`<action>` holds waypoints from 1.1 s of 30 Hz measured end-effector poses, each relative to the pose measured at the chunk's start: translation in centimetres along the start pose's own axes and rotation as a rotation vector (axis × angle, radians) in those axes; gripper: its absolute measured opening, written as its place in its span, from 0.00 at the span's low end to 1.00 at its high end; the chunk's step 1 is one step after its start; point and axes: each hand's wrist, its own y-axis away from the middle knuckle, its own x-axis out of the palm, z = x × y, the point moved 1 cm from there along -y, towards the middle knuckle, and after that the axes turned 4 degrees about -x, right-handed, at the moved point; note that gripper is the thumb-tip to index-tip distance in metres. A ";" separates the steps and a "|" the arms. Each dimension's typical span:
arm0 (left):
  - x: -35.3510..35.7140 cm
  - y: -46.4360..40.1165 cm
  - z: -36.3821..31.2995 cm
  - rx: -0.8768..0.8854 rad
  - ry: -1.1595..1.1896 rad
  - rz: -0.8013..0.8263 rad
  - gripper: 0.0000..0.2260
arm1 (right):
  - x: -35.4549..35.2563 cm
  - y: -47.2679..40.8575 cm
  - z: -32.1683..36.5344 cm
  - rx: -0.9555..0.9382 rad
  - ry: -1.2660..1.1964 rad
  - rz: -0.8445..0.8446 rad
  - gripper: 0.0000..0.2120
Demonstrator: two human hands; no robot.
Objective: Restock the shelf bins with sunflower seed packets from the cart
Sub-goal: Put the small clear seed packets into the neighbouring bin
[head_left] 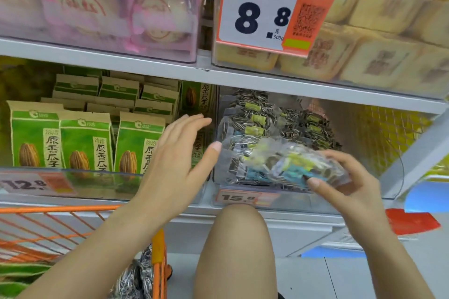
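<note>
My right hand [347, 182] grips a clear sunflower seed packet [294, 165] with striped seeds and yellow and blue labels, holding it at the front of the clear shelf bin [388, 177]. Inside that bin several similar striped packets [257, 119] stand stacked toward the back left. My left hand [175, 160] hovers with fingers spread, just left of the bin and the held packet, holding nothing. At the lower left is the orange wire cart [48, 223], with more striped seed packets [136, 279] showing at its near corner.
Green boxed seed packs [85, 145] fill the bin to the left, with a 12.8 price tag. A 15.8 tag [240, 198] marks the striped-packet bin. Above, bins hold pink-wrapped cakes [97, 7] and yellow pastries [376, 31]. My knee [238, 250] is raised below the shelf.
</note>
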 end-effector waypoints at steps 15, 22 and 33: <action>4.9 -2.5 -2.0 0.266 -0.580 0.267 0.37 | -2.9 -0.8 -2.2 0.184 0.198 -0.429 0.14; 5.3 -2.3 -1.6 0.288 -0.422 0.198 0.34 | -1.2 -5.9 -2.1 0.228 0.532 -0.470 0.24; 5.6 -2.2 -1.6 0.255 -0.475 0.130 0.33 | 0.9 -9.5 -3.3 0.209 0.450 -0.267 0.20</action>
